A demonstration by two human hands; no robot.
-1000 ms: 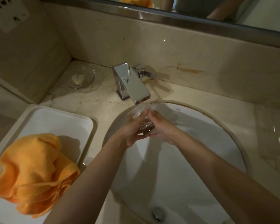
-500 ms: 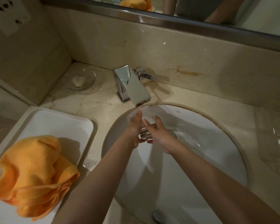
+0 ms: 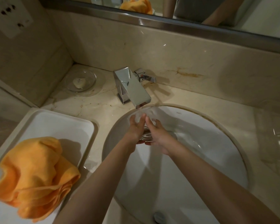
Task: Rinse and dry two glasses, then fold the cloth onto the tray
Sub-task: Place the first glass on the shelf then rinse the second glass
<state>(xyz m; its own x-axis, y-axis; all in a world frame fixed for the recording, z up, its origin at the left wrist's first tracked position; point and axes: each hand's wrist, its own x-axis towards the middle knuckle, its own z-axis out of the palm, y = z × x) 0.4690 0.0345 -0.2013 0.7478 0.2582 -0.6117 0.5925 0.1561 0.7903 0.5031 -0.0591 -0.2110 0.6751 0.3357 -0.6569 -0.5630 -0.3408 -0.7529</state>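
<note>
Both hands meet over the sink (image 3: 217, 159), right under the spout of the chrome faucet (image 3: 132, 88). The left hand (image 3: 135, 128) cups the left side of a clear glass (image 3: 147, 135), fingers reaching up along its wall toward the rim, so its grip is closed around the glass. The right hand (image 3: 158, 135) wraps the other side, fingers curled over the wall from the right, its grip likewise clamped on the glass. The two hands nearly touch at the fingertips, with the glass pressed between the palms.

The glass is tilted, its thick round base facing the camera between the two wrists and its mouth pointing up toward the spout. Water (image 3: 140, 113) runs from the spout onto the fingers and the upper part of the glass; the splash blurs the rim, so whether the stream enters the glass cannot be told.

On the counter (image 3: 103, 101) to the left of the sink lies a white tray (image 3: 63, 126), and a crumpled orange cloth (image 3: 34, 172) sits bunched on its near part, spilling over the tray's front. A second clear glass (image 3: 275, 138) stands on the counter at the far right, well apart from the hands. A small glass dish with a piece of soap (image 3: 79, 82) rests in the back corner, left of the faucet.
</note>
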